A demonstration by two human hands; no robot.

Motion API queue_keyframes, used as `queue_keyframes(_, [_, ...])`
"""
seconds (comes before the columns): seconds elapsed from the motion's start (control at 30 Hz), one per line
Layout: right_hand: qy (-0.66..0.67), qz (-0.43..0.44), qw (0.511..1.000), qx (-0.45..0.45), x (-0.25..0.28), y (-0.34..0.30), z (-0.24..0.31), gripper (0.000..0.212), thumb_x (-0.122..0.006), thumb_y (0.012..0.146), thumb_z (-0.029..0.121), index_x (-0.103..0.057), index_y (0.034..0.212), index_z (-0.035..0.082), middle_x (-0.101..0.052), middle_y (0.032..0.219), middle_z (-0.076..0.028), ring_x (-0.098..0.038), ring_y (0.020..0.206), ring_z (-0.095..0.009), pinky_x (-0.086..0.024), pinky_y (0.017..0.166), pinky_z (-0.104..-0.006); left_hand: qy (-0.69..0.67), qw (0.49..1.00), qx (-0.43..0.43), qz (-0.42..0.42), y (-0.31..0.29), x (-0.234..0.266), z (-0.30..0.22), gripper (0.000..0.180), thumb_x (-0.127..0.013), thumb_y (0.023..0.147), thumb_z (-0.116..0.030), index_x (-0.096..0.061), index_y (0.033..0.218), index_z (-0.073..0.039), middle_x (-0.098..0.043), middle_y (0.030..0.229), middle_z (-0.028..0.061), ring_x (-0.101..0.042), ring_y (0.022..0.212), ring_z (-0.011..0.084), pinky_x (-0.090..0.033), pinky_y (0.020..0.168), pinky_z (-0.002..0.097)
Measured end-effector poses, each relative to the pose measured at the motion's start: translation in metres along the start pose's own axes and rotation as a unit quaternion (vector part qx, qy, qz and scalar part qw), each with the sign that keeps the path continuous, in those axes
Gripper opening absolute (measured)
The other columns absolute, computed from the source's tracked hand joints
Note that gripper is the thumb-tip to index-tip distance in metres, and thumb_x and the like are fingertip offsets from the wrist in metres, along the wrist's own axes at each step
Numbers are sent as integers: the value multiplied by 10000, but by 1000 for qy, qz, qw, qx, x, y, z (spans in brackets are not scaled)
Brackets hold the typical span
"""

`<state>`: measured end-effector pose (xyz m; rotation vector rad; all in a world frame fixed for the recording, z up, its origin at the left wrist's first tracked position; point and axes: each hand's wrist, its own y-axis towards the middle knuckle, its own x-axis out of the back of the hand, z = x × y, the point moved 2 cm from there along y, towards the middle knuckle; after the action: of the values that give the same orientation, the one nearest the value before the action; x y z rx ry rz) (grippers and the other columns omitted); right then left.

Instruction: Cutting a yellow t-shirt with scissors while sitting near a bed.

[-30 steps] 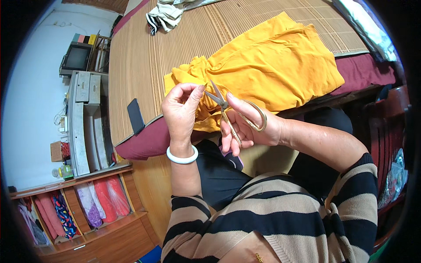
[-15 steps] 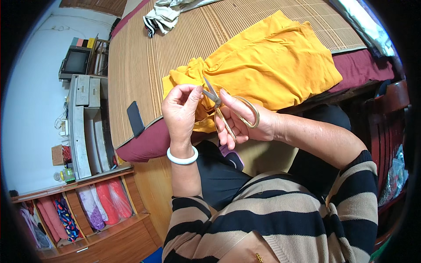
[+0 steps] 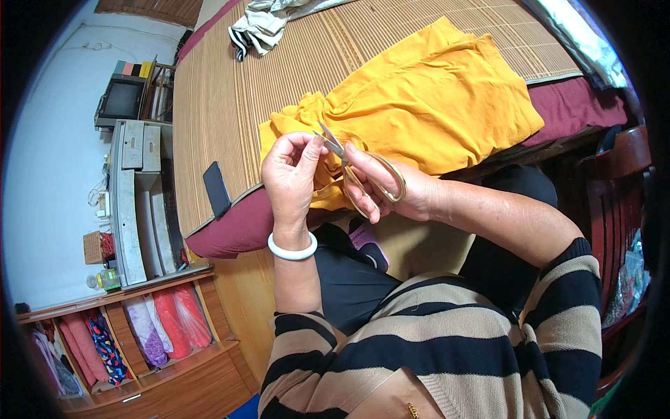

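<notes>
A pair of scissors (image 3: pixel 340 152) with gold-coloured handles is in my right hand (image 3: pixel 416 195), thumb and fingers at the handle loops. Their blades are slightly apart and point up and left, tips beside my left fingertips. My left hand (image 3: pixel 288 173), with a pale bangle (image 3: pixel 292 254) on its wrist, is closed in a pinch of thumb and forefinger. What it pinches is too small to make out. Just behind both hands, a yellow cloth garment (image 3: pixel 433 105) lies bunched at its left end and spread out toward the right.
The garment rests on a bed with a striped mat (image 3: pixel 216 119). A dark phone (image 3: pixel 217 188) lies near the mat's left edge, and pale clothes (image 3: pixel 269 28) lie farther back. A wooden shelf unit (image 3: pixel 202 272) stands at left, a dark red chair (image 3: pixel 614 188) at right.
The scissor blades have come closer together, and their tips have shifted left toward my pinched left fingers. My left hand has moved slightly right.
</notes>
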<state>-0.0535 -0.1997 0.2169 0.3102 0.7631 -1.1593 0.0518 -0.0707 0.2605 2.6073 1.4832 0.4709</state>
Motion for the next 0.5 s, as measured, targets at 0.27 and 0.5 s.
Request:
queue_keyframes(0.27, [0,-11,1000,23,2,2,-1,630,-399,906,705,-506,694,122,-487,554,8,-486,465,-70,-358,450,-197,-4,1000,6,10,0,1,2,67,-666,903,-53,-621,912,-4,-648,801,16,-606,739,61,-489,691,189])
queue_keyframes(0.5, [-30,-21,998,55,2,2,-1,643,-390,918,693,-485,631,126,-455,505,22,-463,446,-66,-325,426,-210,-13,1000,5,14,0,2,1,67,-658,908,-54,-617,917,-2,-654,812,26,-618,753,74,-499,711,199])
